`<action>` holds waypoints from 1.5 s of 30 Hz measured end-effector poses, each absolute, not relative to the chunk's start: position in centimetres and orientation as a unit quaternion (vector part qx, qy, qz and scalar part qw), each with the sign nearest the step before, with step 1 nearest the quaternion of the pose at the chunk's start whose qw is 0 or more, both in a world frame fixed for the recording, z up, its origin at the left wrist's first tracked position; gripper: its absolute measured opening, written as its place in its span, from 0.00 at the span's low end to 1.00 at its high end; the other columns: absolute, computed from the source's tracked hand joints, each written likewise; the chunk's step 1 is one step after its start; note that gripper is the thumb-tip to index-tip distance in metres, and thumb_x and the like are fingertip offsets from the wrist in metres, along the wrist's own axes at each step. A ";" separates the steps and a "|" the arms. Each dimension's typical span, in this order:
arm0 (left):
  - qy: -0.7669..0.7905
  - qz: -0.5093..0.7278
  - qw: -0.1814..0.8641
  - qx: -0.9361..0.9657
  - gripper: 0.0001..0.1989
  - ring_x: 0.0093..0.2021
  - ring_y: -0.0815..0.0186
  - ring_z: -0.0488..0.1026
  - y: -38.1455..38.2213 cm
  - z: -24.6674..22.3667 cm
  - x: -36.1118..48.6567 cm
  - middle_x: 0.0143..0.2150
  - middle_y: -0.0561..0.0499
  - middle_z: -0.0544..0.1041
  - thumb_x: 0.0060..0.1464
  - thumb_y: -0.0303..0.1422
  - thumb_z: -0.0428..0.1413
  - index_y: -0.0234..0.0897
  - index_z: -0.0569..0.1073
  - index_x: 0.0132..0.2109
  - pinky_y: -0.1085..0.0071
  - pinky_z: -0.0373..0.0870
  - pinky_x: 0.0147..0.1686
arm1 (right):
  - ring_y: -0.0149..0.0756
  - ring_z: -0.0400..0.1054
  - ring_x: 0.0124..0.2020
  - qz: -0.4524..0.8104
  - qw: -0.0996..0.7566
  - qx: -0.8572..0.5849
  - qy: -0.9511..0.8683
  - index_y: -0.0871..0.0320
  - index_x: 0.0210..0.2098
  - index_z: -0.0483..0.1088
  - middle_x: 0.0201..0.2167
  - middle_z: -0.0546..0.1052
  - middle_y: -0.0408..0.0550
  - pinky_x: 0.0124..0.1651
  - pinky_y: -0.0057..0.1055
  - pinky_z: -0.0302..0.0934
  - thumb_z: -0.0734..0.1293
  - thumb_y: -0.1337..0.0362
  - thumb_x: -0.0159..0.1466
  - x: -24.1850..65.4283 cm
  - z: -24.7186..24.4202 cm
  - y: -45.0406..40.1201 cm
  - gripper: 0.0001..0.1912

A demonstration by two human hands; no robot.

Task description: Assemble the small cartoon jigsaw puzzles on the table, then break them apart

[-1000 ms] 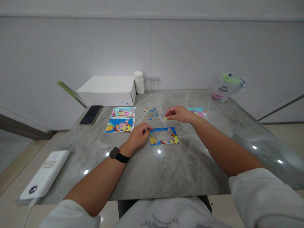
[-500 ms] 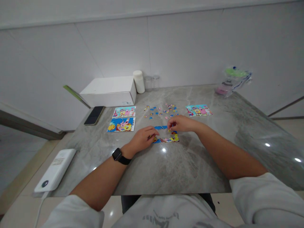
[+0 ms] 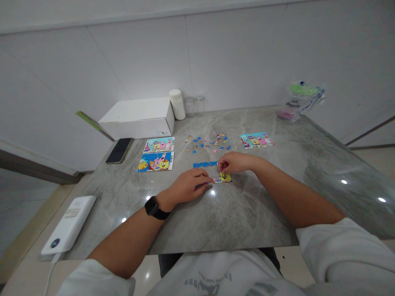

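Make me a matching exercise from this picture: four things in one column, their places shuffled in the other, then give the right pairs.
Things
1. Right hand
2. Phone
3. White bottle
4. Loose puzzle pieces

Places
A. Between the white box and the clear containers
B. Scattered in a group on the grey table
C. Over the right side of the part-built puzzle
D. Dark screen up, to the left of a pair of picture cards

Right pairs: 1-C, 2-D, 3-A, 4-B
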State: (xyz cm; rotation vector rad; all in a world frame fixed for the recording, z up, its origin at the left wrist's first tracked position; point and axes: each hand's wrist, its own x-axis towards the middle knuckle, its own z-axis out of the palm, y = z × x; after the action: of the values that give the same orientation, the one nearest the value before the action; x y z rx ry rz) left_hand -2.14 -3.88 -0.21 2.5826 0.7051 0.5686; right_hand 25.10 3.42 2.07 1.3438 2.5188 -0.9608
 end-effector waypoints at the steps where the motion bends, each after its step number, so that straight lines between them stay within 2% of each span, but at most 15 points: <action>1: 0.245 0.202 0.199 0.927 0.15 0.51 0.59 0.78 -4.1 -0.2 -2.0 0.51 0.44 0.81 0.70 0.32 0.53 0.44 0.81 0.57 0.62 0.74 0.54 | 0.35 0.77 0.34 -0.315 0.068 0.447 0.834 0.53 0.38 0.84 0.33 0.85 0.43 0.36 0.26 0.62 0.71 0.67 0.59 25.1 2.1 3.4 0.10; 12: 0.221 0.175 0.207 0.937 0.15 0.52 0.58 0.78 -4.3 -0.1 -1.8 0.51 0.44 0.80 0.70 0.34 0.54 0.47 0.81 0.57 0.61 0.73 0.55 | 0.36 0.78 0.35 -0.304 0.062 0.456 0.834 0.52 0.38 0.84 0.34 0.86 0.43 0.36 0.27 0.62 0.72 0.67 0.57 24.6 1.9 3.1 0.10; 20: 0.210 0.147 0.161 0.953 0.17 0.57 0.53 0.74 -5.2 -0.2 -1.3 0.58 0.42 0.78 0.70 0.37 0.55 0.46 0.78 0.62 0.55 0.69 0.59 | 0.36 0.78 0.36 -0.283 0.057 0.460 0.840 0.52 0.38 0.84 0.35 0.86 0.43 0.38 0.27 0.62 0.72 0.69 0.58 24.2 2.0 2.9 0.10; 25: 0.189 0.132 0.165 0.959 0.20 0.64 0.50 0.70 -6.0 -0.2 -0.6 0.64 0.42 0.76 0.71 0.41 0.55 0.46 0.74 0.66 0.51 0.64 0.64 | 0.36 0.78 0.35 -0.270 0.069 0.464 0.841 0.52 0.37 0.84 0.35 0.86 0.43 0.37 0.27 0.62 0.72 0.69 0.58 24.0 2.3 2.7 0.10; 31: 0.185 0.126 0.166 0.960 0.23 0.67 0.48 0.67 -6.2 -0.6 -0.5 0.68 0.42 0.74 0.71 0.44 0.55 0.45 0.72 0.68 0.49 0.61 0.66 | 0.36 0.77 0.35 -0.262 0.085 0.464 0.842 0.54 0.38 0.84 0.35 0.86 0.45 0.36 0.27 0.61 0.71 0.68 0.59 23.9 2.6 2.5 0.10; 45: 0.183 0.104 0.153 0.966 0.25 0.66 0.48 0.68 -6.1 -0.6 -0.5 0.70 0.42 0.72 0.71 0.47 0.53 0.43 0.72 0.68 0.49 0.64 0.65 | 0.36 0.78 0.38 -0.230 0.119 0.470 0.844 0.56 0.42 0.84 0.38 0.86 0.46 0.37 0.27 0.60 0.71 0.68 0.61 23.3 2.7 2.1 0.12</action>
State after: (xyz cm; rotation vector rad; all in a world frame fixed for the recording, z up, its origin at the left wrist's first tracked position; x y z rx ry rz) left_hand -0.53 -6.06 -0.63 2.7700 0.5257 0.2987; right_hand 23.29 2.12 2.74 1.3738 2.4676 -0.6738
